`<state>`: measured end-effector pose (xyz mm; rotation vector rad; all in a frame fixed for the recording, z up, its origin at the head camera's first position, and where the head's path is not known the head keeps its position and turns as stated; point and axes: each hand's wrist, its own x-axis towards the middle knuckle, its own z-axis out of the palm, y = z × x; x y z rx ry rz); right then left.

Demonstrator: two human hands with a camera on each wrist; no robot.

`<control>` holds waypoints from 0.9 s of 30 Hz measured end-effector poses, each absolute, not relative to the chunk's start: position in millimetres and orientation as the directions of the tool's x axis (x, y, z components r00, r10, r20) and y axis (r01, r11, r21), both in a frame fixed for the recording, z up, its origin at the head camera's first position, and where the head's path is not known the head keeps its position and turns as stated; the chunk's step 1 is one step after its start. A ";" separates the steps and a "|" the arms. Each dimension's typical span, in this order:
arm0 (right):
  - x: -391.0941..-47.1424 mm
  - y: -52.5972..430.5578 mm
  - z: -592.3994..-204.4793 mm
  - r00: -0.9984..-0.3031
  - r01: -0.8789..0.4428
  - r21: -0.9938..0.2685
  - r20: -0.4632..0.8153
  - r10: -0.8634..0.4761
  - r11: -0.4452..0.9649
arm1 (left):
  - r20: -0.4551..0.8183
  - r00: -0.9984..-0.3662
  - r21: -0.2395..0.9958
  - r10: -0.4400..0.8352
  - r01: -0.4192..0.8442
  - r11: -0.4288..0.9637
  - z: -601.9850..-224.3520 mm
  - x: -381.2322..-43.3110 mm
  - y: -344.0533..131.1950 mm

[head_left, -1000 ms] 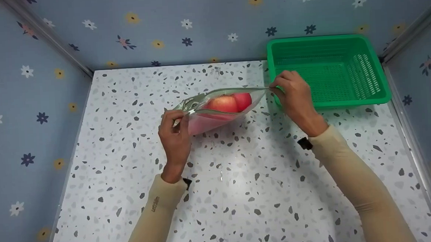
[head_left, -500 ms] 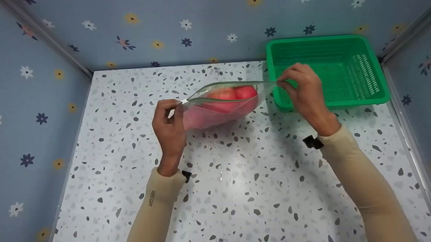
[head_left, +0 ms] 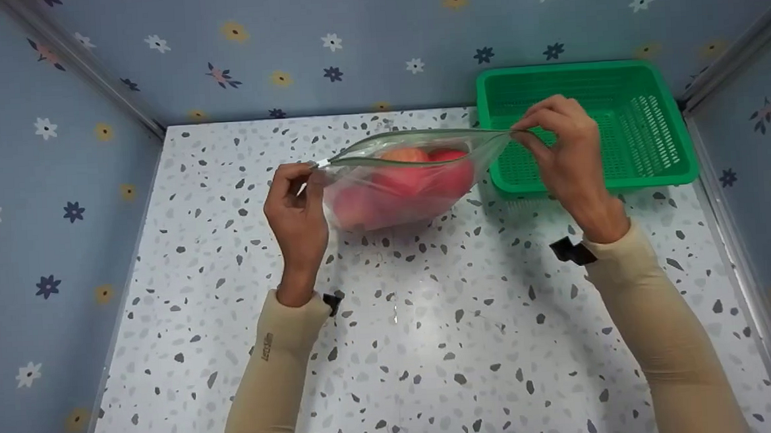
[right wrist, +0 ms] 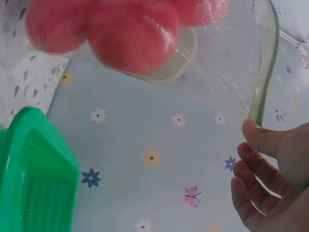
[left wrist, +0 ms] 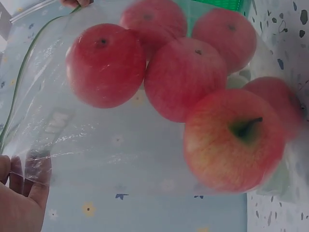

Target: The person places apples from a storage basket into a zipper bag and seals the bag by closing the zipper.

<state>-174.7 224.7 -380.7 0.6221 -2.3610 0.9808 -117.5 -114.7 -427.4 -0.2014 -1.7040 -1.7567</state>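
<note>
A clear zip bag with a green zip rim hangs between my two hands, its mouth parted. Several red apples lie inside, bunched toward its bottom; one shows yellow streaks and a stem in the left wrist view. My left hand pinches the left corner of the rim, beside a white zip slider. At the right corner, my right hand pinches the rim between thumb and index finger; its other fingers are curled loosely in the right wrist view. Through the film, the apples look blurred from above.
A green plastic basket with slotted sides stands at the back right, partly behind my right hand. The speckled white table is bounded by blue flowered walls at the back and both sides.
Both hands have risen away from me and spread apart, pulling the rim straighter. The bag has come up with them, and more of its apple-filled front shows.
</note>
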 end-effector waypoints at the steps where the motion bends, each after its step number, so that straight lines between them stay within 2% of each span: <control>1: -173.9 224.9 -378.8 -0.769 -0.578 -0.514 0.603 -0.211 0.634 | 0.550 -0.757 0.824 -0.351 0.560 0.083 -426.6 -117.9 -114.7; 14: -169.8 230.0 -355.7 -0.762 -0.547 -0.536 0.637 -0.116 0.643 | 0.648 -0.681 0.745 -0.342 0.660 0.096 -408.3 -123.7 -112.9; 27: -167.4 228.2 -348.3 -0.769 -0.543 -0.538 0.627 -0.126 0.645 | 0.661 -0.678 0.741 -0.322 0.657 0.140 -401.0 -122.7 -116.2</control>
